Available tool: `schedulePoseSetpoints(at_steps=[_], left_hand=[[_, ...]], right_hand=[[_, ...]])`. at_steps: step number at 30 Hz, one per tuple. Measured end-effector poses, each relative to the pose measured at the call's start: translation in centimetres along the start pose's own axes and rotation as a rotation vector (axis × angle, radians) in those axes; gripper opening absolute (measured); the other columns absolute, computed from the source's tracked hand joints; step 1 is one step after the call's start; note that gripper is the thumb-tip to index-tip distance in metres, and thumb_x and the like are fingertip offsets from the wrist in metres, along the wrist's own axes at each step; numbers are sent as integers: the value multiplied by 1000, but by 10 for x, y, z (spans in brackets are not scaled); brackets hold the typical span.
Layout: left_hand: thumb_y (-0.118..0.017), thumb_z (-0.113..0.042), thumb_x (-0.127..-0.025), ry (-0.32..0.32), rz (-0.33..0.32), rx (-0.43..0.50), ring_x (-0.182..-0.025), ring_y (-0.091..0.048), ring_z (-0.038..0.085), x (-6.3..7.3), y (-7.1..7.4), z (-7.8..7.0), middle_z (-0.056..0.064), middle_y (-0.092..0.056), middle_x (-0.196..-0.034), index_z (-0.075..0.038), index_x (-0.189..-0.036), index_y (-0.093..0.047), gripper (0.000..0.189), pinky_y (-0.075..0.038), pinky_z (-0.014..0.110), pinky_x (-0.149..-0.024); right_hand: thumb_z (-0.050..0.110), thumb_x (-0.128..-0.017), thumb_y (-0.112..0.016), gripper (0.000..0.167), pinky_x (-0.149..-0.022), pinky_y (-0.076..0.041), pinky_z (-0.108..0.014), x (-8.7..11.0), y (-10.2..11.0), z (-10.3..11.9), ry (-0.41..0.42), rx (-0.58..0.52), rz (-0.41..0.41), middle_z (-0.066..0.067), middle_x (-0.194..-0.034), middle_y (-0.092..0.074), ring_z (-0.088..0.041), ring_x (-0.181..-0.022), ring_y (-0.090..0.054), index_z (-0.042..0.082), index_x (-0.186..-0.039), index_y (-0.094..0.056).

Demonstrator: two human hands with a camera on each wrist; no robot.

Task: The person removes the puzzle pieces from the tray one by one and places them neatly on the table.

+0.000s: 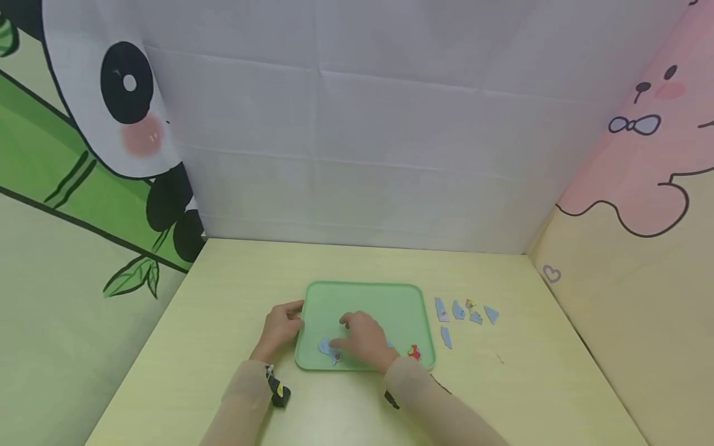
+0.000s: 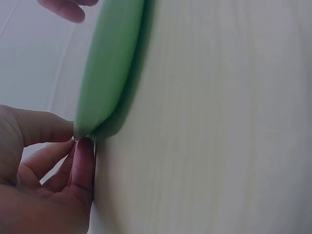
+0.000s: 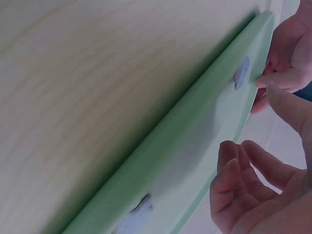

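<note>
Beige sleeves (image 1: 443, 399) lie nearest, left hand (image 1: 280, 328) pinching the green tray's rim (image 1: 362, 283), best held steady, while the empty, loosely bent right hand (image 1: 365, 339) hovers beside the blue piece (image 1: 326, 348) inside, ideally nudged lightly.

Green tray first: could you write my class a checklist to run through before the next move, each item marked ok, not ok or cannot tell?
1. Green tray held: ok; the left hand grips its left edge.
2. Right hand free: ok; it is above the tray, with nothing visible between its fingertips in the right wrist view.
3. All pieces inside the tray: not ok; several blue pieces lie on the table to its right.
4. Every piece in the tray in clear head view: not ok; the red piece shows, but the right arm partly covers a bluish one.
5. Pieces' edges match: cannot tell; too small.
</note>
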State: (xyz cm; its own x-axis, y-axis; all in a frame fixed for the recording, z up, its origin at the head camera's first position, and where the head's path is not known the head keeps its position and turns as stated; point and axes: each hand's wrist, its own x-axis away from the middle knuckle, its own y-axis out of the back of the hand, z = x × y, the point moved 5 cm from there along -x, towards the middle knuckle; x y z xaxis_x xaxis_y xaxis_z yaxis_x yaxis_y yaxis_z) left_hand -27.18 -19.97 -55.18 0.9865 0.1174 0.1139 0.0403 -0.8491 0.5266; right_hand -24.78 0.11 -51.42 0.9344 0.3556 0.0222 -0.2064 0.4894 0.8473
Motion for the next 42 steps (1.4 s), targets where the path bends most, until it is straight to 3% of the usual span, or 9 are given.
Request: schedulePoseSetpoints(at_steps=[6, 13, 18, 35, 42], left_hand=[[-55, 6, -73, -1, 3, -3, -71, -54, 19, -1, -1, 1, 13, -64, -110, 1, -130, -56, 58, -45, 29, -57], [-55, 5, -73, -7, 5, -2, -70, -54, 18, -3, -1, 3, 12, -64, -108, 0, -131, -56, 58, -45, 29, -58], [-55, 5, -73, -4, 11, 3, -71, -55, 18, -2, -2, 3, 13, -64, -111, 0, -131, -55, 58, -46, 30, -59], [-55, 6, -74, -4, 6, 9, -70, -55, 18, 0, -1, 1, 14, -63, -115, 0, -131, -55, 58, -46, 29, -59], [-55, 6, -73, -11, 5, 13, -70, -54, 18, 0, -1, 2, 15, -62, -118, 0, -131, -56, 58, -45, 29, -59]], right_hand=[[39, -71, -82, 52, -69, -48, -32, 0, -14, 14, 7, 22, 52, 0, -91, -65, -17, -83, -59, 5, -107, -68], [30, -71, -84, 39, -64, -46, -30, 0, -21, 21, -4, 71, 77, 1, -85, -63, -13, -73, -53, 6, -97, -69], [25, -74, -81, 29, -66, -46, -31, 1, -24, 23, -24, 101, 83, 3, -82, -60, -14, -74, -55, 7, -94, -69], [13, -77, -77, 19, -61, -48, -31, -3, -27, 29, -115, 84, 131, -2, -77, -62, -14, -65, -53, 4, -91, -67], [7, -76, -75, 14, -55, -44, -28, -3, -26, 29, -102, 41, 151, 2, -72, -58, -13, -61, -49, 5, -84, -65]])
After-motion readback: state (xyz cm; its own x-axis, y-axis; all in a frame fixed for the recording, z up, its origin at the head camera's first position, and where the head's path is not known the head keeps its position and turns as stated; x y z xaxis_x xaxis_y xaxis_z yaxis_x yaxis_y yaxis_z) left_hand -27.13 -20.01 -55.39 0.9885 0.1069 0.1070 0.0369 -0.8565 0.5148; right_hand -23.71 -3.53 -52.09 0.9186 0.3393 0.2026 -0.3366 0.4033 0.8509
